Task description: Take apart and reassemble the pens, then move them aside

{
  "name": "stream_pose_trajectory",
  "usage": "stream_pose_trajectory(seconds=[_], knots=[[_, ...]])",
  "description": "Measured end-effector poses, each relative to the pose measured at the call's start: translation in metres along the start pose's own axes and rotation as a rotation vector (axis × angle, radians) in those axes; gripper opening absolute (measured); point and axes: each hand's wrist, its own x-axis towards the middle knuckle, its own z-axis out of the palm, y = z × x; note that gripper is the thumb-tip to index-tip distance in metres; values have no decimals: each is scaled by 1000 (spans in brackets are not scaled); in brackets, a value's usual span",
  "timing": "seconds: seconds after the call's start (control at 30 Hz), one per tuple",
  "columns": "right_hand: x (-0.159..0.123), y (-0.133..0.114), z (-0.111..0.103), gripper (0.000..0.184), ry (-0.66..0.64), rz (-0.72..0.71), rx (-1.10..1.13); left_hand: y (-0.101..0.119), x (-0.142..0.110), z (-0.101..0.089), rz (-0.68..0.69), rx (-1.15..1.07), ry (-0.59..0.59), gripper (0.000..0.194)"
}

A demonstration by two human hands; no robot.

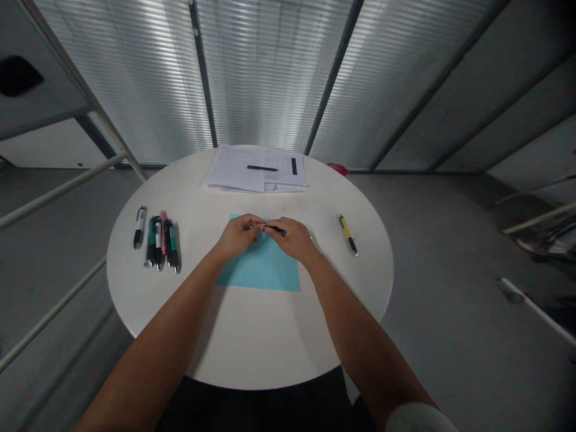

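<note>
My left hand [242, 234] and my right hand [292, 237] meet fingertip to fingertip over a light blue sheet [261, 270]. In the right hand's fingers is a dark pen piece [276, 230] with a bluish end. The left fingers are pinched together at its tip; a thin dark bit shows between the two hands, too small to name. Beside the right wrist, a small shiny thing [311, 236] lies mostly hidden.
At the left of the round white table [252, 348] lie several pens [162, 243], with one white-and-black pen [140, 228] apart. A yellow-and-black pen [348, 234] lies to the right. Printed papers [238, 171] with a black pen [262, 168] on top are at the back.
</note>
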Motion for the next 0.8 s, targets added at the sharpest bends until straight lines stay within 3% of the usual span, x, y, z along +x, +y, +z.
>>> stream_pose_trajectory(seconds=[0.3, 0.8], knots=[[1, 1, 0, 23, 25, -31, 35, 7, -1, 0, -41, -65, 9, 39], [0, -2, -2, 22, -31, -107, 17, 8, -3, 0, -52, 19, -19, 40]])
